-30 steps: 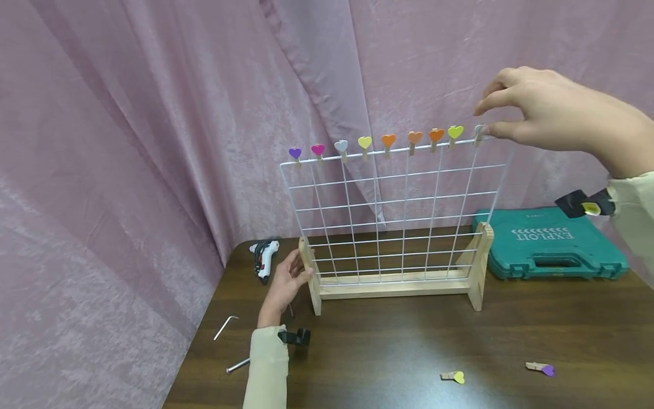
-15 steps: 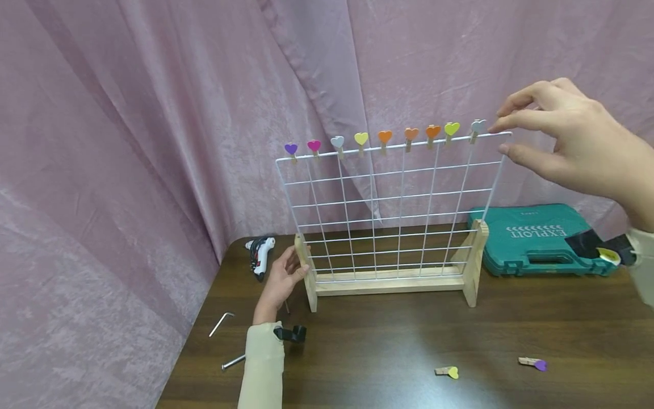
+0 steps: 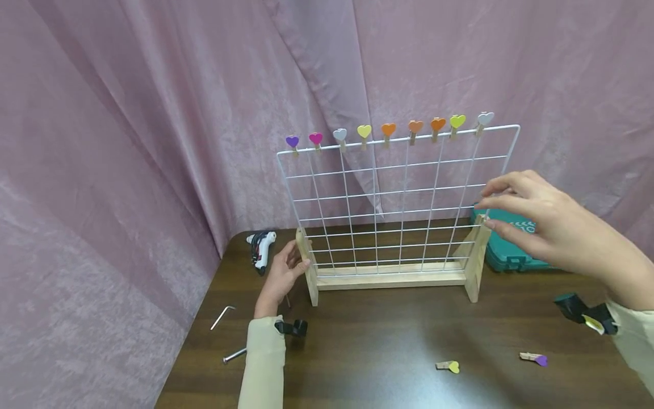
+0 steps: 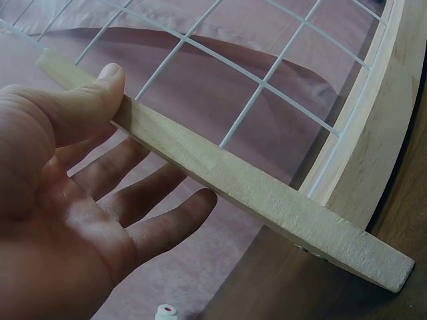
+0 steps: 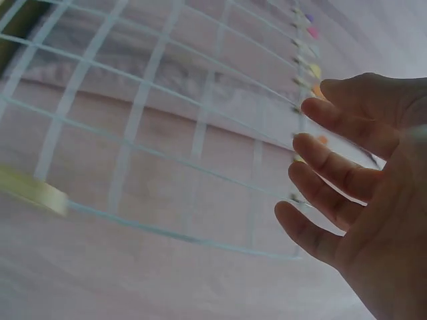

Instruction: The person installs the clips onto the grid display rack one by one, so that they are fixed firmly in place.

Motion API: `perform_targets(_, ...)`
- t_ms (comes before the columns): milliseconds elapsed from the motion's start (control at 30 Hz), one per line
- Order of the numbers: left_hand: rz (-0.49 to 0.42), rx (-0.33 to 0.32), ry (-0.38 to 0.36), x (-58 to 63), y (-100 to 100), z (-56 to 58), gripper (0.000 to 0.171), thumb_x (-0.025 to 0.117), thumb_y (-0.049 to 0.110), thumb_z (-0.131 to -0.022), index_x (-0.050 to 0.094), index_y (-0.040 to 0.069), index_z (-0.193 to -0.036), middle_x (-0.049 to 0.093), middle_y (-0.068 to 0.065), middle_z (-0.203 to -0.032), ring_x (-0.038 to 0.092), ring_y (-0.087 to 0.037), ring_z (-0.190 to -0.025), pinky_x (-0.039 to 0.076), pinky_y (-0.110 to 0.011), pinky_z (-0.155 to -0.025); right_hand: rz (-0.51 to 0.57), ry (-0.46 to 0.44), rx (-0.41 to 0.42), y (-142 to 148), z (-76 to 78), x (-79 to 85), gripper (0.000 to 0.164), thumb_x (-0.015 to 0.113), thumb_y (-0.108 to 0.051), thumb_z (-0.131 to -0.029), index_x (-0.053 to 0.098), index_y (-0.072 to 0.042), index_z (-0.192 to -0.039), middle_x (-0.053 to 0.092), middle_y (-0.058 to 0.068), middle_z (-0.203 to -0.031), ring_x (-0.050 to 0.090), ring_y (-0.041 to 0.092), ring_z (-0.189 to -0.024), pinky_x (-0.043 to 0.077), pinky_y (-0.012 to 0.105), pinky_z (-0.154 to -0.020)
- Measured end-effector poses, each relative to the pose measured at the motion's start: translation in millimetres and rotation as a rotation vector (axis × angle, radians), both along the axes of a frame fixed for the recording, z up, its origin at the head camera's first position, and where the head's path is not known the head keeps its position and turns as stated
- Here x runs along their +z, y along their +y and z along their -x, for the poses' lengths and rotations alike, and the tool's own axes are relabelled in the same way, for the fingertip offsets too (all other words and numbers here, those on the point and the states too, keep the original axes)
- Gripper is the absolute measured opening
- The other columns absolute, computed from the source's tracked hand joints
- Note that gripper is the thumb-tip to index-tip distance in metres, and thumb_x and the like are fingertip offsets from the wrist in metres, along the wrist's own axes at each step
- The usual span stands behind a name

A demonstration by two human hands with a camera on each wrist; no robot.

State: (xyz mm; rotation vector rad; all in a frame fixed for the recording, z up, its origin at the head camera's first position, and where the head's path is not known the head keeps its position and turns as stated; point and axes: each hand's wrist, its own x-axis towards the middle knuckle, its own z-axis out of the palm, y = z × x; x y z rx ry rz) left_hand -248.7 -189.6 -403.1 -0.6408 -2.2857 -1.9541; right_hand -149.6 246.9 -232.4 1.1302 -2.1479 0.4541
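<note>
My left hand (image 3: 280, 278) grips the left wooden upright (image 4: 267, 190) of a stand, thumb on one side and fingers behind it. The stand holds a white wire grid (image 3: 352, 144) upright on a wooden base bar (image 3: 390, 280). Along the grid's top wire sits a row of several small wooden clips with coloured hearts, from a purple heart clip (image 3: 292, 142) on the left to a white heart clip (image 3: 485, 119) near the right corner. My right hand (image 3: 546, 218) hovers by the right upright (image 3: 476, 264), fingers loosely bent, holding nothing.
Two clips lie on the table in front, a yellow heart clip (image 3: 448, 367) and a purple heart clip (image 3: 533, 358). A green case (image 3: 511, 258) sits behind my right hand. On the left are a glue gun (image 3: 263, 250), a hex key (image 3: 222, 317) and a bolt (image 3: 235, 356).
My right hand has released the white heart clip, drawn back and come down from the top wire to beside the right upright. The left hand keeps its hold.
</note>
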Motion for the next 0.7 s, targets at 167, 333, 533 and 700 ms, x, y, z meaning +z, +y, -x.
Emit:
perform_targets(167,-0.005,-0.008,-0.011,1.2,-0.6,0.7,0.051,0.058,-0.007,-0.085,0.039,-0.008,-0.133,0.045,-0.023,-0.134,0.043,-0.033,-0.123,0.034,-0.045,-0.102,-0.042,-0.088,-0.034,-2.3,-8.2,-33.5,0.027,0.069,-0.009,-0.077,0.066,-0.017,-0.103,0.053,-0.004,-0.11,0.046,0.013,-0.101,0.033,0.021,-0.08)
perform_targets(333,-0.006,-0.007,-0.006,-0.1,-1.7,-0.4,0.051,0.058,-0.008,-0.085,0.039,-0.009,-0.133,0.047,-0.021,-0.133,0.044,-0.034,-0.122,0.033,-0.047,-0.101,-0.081,-0.141,-0.002,-13.7,-13.7,-81.0,0.025,0.071,-0.013,-0.077,0.065,-0.021,-0.1,0.054,-0.01,-0.108,0.047,0.009,-0.097,0.034,0.023,-0.08)
perform_targets(533,-0.015,-0.013,0.013,-0.9,-1.6,0.1,0.049,0.058,-0.009,-0.085,0.041,-0.007,-0.131,0.047,-0.022,-0.133,0.044,-0.035,-0.123,0.031,-0.048,-0.102,-0.161,-0.214,0.03,-32.4,-23.1,-145.4,0.018,0.072,-0.021,-0.075,0.063,-0.026,-0.09,0.051,-0.015,-0.097,0.045,0.003,-0.088,0.039,0.021,-0.075)
perform_targets(700,-0.015,-0.023,0.022,-1.3,-1.6,0.3,0.05,0.058,-0.008,-0.086,0.039,-0.01,-0.132,0.044,-0.026,-0.134,0.043,-0.037,-0.123,0.031,-0.049,-0.103,-0.2,-0.254,0.052,-39.8,-31.4,-177.2,0.021,0.075,-0.021,-0.067,0.058,-0.029,-0.077,0.043,-0.02,-0.084,0.039,0.001,-0.078,0.037,0.019,-0.063)
